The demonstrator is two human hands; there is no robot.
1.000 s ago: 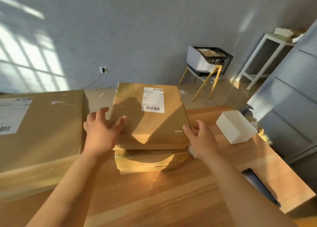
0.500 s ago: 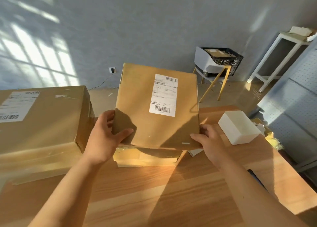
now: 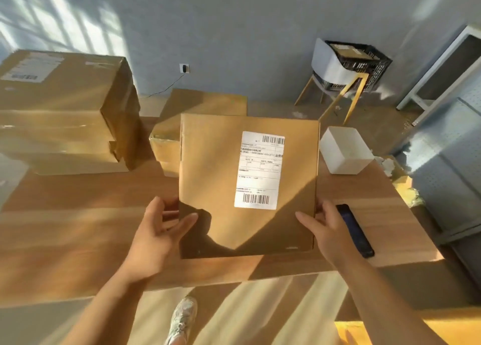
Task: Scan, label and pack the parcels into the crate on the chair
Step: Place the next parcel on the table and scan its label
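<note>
Your left hand (image 3: pixel 153 238) and right hand (image 3: pixel 325 230) hold the flat brown parcel (image 3: pixel 208 178) by its two sides, thumbs on top, fingers behind, parcel above the table (image 3: pixel 78 227) near its front edge, label up

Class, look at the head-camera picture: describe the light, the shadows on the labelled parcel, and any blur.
Head view: warm low sunlight stripes the table and casts window bars on the wall; a dark shadow covers the lower part of the parcel; small print on its lit label is too soft to read; the shoe below looks blurred.
</note>
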